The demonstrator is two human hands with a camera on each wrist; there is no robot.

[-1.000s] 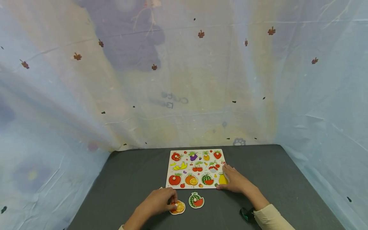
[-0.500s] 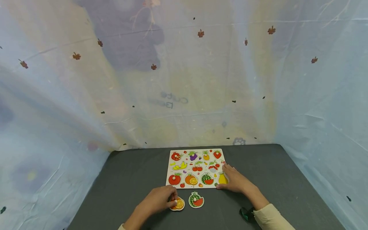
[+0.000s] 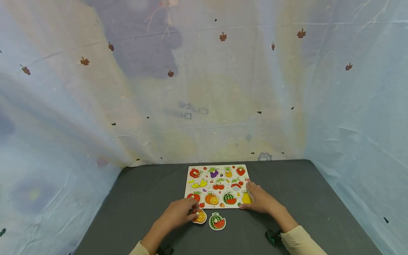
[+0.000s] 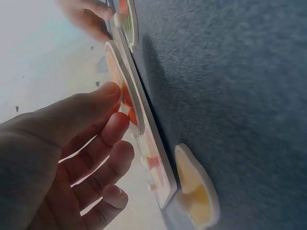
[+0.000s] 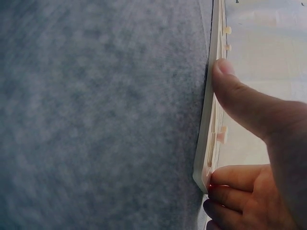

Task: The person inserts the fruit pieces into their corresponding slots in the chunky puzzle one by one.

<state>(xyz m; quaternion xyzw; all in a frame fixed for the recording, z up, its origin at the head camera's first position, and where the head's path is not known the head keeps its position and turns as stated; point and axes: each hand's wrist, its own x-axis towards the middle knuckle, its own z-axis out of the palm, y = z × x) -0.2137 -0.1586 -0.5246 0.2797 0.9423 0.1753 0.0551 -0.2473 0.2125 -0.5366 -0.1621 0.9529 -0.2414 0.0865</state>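
Note:
My left hand (image 3: 182, 211) pinches an orange-shaped puzzle piece (image 3: 201, 216) between thumb and fingers, in front of the board's near edge. In the left wrist view, that orange piece (image 4: 128, 84) is tilted and off the table. The white fruit puzzle board (image 3: 187, 187) lies flat, with several knobbed fruit pieces in it. At its near right corner rests my right hand (image 3: 259, 199), thumb (image 4: 103, 9) side partly seen from the left wrist. The right wrist view shows that thumb (image 5: 230, 88) along the near edge and fingers (image 5: 235, 177) touching the side.
A watermelon piece (image 3: 217, 222) lies on the dark grey table (image 3: 143, 198) before the board. A yellow knobbed piece (image 4: 199, 191) lies beside the board's corner, hidden from the head view. A patterned curtain (image 3: 204, 88) hangs behind the table.
My left hand has moved the orange piece slightly up and right, toward the board. My right hand stays at the board's corner, and the watermelon piece has not moved.

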